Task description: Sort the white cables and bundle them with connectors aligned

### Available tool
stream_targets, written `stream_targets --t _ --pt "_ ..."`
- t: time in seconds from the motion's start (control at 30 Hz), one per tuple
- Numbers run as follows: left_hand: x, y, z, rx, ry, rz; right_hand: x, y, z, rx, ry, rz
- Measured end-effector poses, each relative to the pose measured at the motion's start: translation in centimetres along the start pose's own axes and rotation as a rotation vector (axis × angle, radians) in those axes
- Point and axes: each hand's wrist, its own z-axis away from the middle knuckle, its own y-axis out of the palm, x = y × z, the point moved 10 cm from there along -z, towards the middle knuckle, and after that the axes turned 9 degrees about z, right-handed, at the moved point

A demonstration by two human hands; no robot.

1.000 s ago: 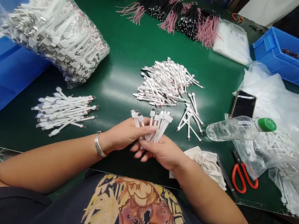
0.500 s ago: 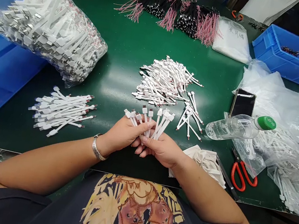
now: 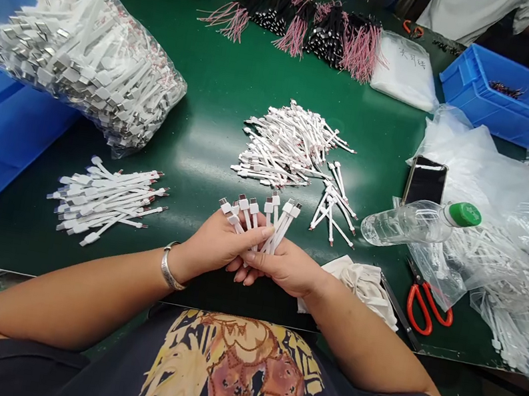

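Note:
Close together at the table's near edge, my left hand (image 3: 217, 244) and my right hand (image 3: 286, 268) hold a fan of short white USB cables (image 3: 281, 222), connector ends pointing up and away from me. Both thumbs press on the cables, and the lower ends are hidden in my fingers. Beyond my hands lies a large pile of similar white cables (image 3: 288, 144), with a few loose cables (image 3: 334, 203) to its right. To the left is a smaller pile of white cables (image 3: 107, 199).
A clear bag of white cables (image 3: 94, 61) leans over a blue bin (image 3: 0, 140) at left. On the right are a bottle (image 3: 402, 224), phone (image 3: 425, 181), red-handled scissors (image 3: 424, 302), tweezers (image 3: 398, 308), cloth (image 3: 361, 285), plastic bags (image 3: 511, 205) and another blue bin (image 3: 502, 109).
The cables in my hands have shifted: one from the middle now sits with the left group, and the fan's connectors stand closer together. The camera view has moved slightly.

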Motion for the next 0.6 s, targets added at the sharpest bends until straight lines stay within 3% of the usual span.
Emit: stream_targets --t 0.13,0.23,0.6 --pt "-0.6 -0.4 0.3 -0.071 0.061 -0.074 0.5 0.0 0.0 -0.002 -0.049 -0.007" --pt "-1.1 -0.2 0.4 -0.059 0.096 -0.1 0.8 -0.1 0.0 -0.012 -0.081 0.011" --pt "0.7 0.7 0.1 0.061 -0.042 -0.001 0.2 -0.1 -0.1 0.022 -0.028 0.14"
